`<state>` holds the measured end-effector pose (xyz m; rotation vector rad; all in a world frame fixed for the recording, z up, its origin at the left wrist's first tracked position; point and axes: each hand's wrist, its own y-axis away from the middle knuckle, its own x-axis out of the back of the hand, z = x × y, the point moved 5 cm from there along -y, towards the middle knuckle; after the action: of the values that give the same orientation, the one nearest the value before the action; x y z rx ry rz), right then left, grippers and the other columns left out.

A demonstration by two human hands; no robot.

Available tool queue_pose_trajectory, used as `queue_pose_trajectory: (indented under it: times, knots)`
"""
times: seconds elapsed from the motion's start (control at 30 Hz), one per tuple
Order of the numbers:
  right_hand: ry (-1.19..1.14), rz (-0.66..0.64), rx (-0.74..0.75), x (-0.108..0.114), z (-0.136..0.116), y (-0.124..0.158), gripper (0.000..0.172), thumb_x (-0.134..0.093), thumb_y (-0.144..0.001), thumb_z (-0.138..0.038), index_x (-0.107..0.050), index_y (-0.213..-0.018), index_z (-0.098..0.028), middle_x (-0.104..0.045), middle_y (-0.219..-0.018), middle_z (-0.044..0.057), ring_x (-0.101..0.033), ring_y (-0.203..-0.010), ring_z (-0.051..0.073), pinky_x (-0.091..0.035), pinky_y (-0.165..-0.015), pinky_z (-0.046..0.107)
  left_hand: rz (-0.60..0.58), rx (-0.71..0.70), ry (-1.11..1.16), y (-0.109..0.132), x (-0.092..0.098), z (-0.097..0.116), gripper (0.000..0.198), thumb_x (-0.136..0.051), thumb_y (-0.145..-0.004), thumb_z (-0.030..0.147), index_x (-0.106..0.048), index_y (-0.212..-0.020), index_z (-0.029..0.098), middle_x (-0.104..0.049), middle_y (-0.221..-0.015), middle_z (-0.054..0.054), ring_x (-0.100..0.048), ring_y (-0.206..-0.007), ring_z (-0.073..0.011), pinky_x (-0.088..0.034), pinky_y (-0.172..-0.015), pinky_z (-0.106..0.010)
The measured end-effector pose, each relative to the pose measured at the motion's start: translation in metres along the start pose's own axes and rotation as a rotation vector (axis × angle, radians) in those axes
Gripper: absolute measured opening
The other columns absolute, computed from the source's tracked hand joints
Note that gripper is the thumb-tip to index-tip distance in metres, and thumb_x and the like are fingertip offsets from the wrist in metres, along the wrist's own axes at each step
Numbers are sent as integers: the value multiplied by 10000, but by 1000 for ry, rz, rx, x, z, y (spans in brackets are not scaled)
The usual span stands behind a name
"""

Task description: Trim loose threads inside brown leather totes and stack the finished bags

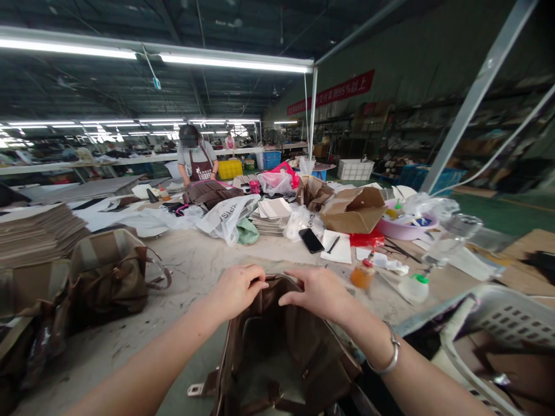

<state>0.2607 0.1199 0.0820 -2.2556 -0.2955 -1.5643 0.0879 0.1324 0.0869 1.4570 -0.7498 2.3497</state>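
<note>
A brown bag [277,352] lies open-mouthed on the worktable right in front of me. My left hand [236,289] pinches the far rim of its opening from the left, fingers curled over the edge. My right hand [318,294] grips the same rim from the right, fingers bent down onto the fabric; a silver bracelet sits on that wrist. The two hands are almost touching at the middle of the rim.
Another brown bag [108,277] stands at the left beside cardboard stacks [37,231]. A phone [311,240], notepad [337,247], glue bottles [362,275], a torn carton [353,211] and plastic bags lie beyond. A white crate [489,323] sits at right. A person in an apron [196,159] works across the table.
</note>
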Motion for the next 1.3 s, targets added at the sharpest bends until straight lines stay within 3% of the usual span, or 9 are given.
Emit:
queue_pose_trajectory:
  times: [0.2, 0.57, 0.73, 0.87, 1.03, 1.3]
  knots:
    - [75, -15, 57, -4, -9, -18, 288, -532, -848, -485, -693, -786, -255, -683, -757, -12, -584, -686, 139, -281, -531, 240, 21, 26, -24, 0, -3, 0, 125, -528, -826, 255, -583, -735, 190, -601, -699, 15, -542, -660, -120, -354, -596, -217]
    - [164, -32, 29, -8, -14, -27, 293, -483, -885, -394, -712, -795, -234, -703, -817, 23, -629, -770, 175, -375, -602, 256, 41, 81, 41, -2, -5, -7, 52, -578, -784, 247, -579, -763, 199, -628, -742, 20, -577, -705, -138, -404, -647, -241]
    - [189, -28, 41, -9, -15, -29, 274, -487, -885, -362, -703, -804, -213, -693, -855, 36, -625, -806, 180, -401, -639, 256, 110, 111, 70, 10, 2, -15, 345, -700, -696, 291, -523, -984, 225, -626, -982, -5, -596, -886, -186, -456, -791, -305]
    - [171, -12, 63, -9, -15, -27, 272, -490, -885, -356, -699, -791, -209, -689, -853, 36, -624, -816, 180, -406, -655, 251, 125, -2, -26, 16, 10, -12, 173, -642, -755, 234, -585, -917, 225, -560, -1095, -28, -563, -980, -184, -440, -879, -314]
    - [179, 3, 74, -10, -15, -25, 276, -484, -887, -371, -704, -824, -216, -694, -861, 36, -628, -796, 184, -408, -644, 255, 56, -141, -122, 9, 9, -2, 158, -624, -775, 227, -664, -926, 252, -507, -1150, -50, -512, -1057, -217, -404, -944, -365]
    - [196, -13, 60, -9, -17, -22, 319, -461, -898, -406, -708, -837, -215, -689, -877, 53, -625, -820, 189, -421, -664, 251, 8, -106, -127, 4, 3, 0, 53, -576, -794, 205, -627, -780, 212, -616, -1002, -15, -574, -914, -168, -246, -1074, -462]
